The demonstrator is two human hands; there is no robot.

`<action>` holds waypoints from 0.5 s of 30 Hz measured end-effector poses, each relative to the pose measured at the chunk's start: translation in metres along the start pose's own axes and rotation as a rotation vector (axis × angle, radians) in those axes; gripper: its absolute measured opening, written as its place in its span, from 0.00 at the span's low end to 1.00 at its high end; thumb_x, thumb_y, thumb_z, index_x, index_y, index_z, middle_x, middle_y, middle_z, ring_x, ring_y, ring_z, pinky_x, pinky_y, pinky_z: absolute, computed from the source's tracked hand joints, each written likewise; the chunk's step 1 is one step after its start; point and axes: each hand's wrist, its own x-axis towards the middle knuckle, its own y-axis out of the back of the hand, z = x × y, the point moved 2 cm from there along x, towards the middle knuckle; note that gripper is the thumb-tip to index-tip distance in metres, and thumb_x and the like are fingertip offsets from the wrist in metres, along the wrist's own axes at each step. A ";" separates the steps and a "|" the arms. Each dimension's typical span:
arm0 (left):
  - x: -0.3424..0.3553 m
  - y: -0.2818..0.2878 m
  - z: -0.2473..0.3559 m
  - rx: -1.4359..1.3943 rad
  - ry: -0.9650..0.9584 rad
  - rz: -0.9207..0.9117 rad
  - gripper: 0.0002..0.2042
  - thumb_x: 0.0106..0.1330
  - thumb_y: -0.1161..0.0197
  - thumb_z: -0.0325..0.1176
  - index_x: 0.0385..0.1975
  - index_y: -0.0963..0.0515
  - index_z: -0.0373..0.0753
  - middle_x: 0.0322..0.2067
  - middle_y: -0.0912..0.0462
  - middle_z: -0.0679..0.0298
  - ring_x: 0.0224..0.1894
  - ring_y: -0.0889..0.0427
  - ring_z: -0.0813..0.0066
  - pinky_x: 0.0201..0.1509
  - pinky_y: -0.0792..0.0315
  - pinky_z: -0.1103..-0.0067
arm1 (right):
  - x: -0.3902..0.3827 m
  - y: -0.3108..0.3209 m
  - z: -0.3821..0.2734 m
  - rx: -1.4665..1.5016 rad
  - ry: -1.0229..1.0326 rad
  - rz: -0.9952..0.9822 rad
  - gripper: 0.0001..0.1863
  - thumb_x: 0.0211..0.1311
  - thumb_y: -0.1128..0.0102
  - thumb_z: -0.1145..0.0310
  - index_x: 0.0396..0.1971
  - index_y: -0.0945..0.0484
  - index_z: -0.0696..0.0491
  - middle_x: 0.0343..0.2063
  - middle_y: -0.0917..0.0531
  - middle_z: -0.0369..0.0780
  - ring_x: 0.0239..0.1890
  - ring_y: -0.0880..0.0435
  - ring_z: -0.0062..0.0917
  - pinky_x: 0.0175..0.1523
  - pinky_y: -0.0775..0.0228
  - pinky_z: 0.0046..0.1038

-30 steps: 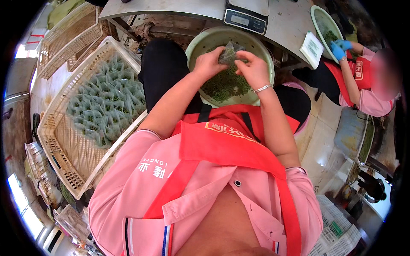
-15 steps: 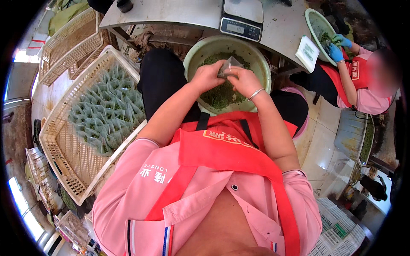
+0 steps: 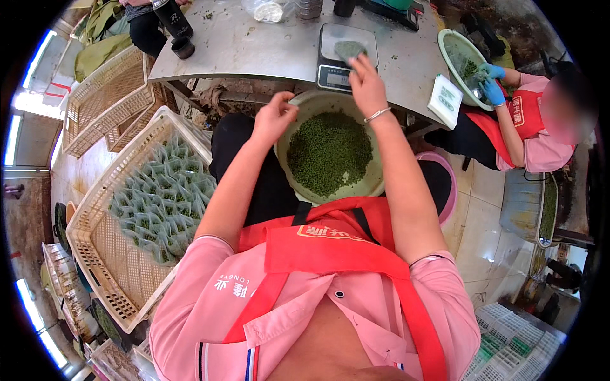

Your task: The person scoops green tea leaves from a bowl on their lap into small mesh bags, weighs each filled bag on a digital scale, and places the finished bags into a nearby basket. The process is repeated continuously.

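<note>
My right hand (image 3: 367,86) reaches over the bowl, its fingertips gripping the edge of a small clear bag of green bits (image 3: 348,49) on the scale's steel pan (image 3: 367,35). The scale display (image 3: 332,77) is partly behind that hand. My left hand (image 3: 277,114) is at the pale green bowl's left rim, fingers loosely curled and apart, with nothing visible in them. The bowl (image 3: 375,181) rests between my legs and holds loose green granules (image 3: 324,149). A crate (image 3: 95,251) at my left holds several filled clear bags (image 3: 159,197).
A co-worker (image 3: 527,120) in blue gloves works over another bowl (image 3: 448,51) at right, beside a white scale (image 3: 445,98). The steel table (image 3: 254,47) carries a bottle (image 3: 171,19) and cup (image 3: 182,47). Stacked crates (image 3: 82,120) are at left, a pink basin (image 3: 447,184) by my right leg.
My hands have separated. The right moved up with the bag from the bowl onto the scale; the left shifted left to the rim. The camera's view has tilted, showing more of the table.
</note>
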 end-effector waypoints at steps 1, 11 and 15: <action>-0.002 -0.006 -0.001 0.067 -0.039 -0.003 0.16 0.62 0.41 0.31 0.49 0.31 0.37 0.32 0.18 0.64 0.30 0.21 0.80 0.36 0.27 0.80 | -0.011 -0.014 0.024 0.037 -0.018 -0.004 0.16 0.59 0.47 0.73 0.48 0.25 0.55 0.54 0.27 0.46 0.36 0.17 0.25 0.44 0.26 0.23; -0.002 -0.023 0.004 0.324 -0.139 -0.064 0.10 0.60 0.41 0.37 0.40 0.24 0.42 0.26 0.17 0.64 0.28 0.18 0.75 0.32 0.26 0.79 | -0.186 -0.085 0.038 -0.164 -0.316 -0.701 0.14 0.55 0.44 0.63 0.41 0.21 0.49 0.35 0.18 0.45 0.37 0.19 0.41 0.44 0.27 0.38; -0.010 -0.033 0.006 0.422 -0.192 -0.116 0.10 0.58 0.42 0.40 0.36 0.23 0.46 0.27 0.18 0.61 0.31 0.19 0.62 0.33 0.27 0.71 | -0.237 -0.110 0.050 -0.358 -0.202 -1.080 0.13 0.51 0.43 0.62 0.37 0.21 0.50 0.33 0.18 0.46 0.37 0.19 0.41 0.45 0.28 0.39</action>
